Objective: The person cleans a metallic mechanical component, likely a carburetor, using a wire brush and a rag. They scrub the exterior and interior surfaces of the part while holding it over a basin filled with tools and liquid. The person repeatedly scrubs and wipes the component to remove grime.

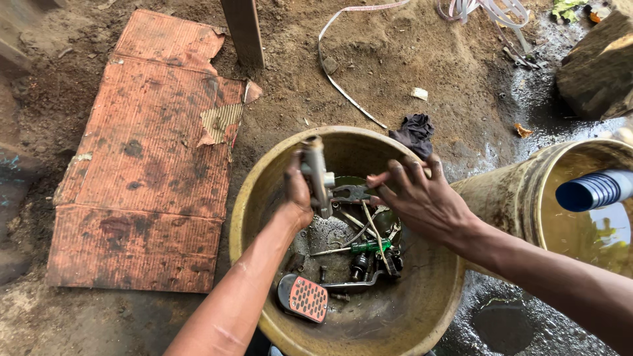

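Note:
My left hand (298, 192) grips a grey metal part (318, 173) and holds it upright over a large dirty yellow basin (254, 191). My right hand (417, 198) hovers over the basin with its fingers spread toward the part, holding nothing that I can see. Inside the basin lie several greasy tools and parts: a spanner (349, 192), a green-handled screwdriver (369, 247), thin rods and a pedal with an orange dotted face (304, 298).
A stained sheet of reddish cardboard (145, 158) lies on the dirt at left. A yellow bucket of water (527, 198) with a blue pipe (593, 190) stands at right. A dark rag (414, 130) lies behind the basin, a white strap (336, 79) farther back, and the ground at right is wet.

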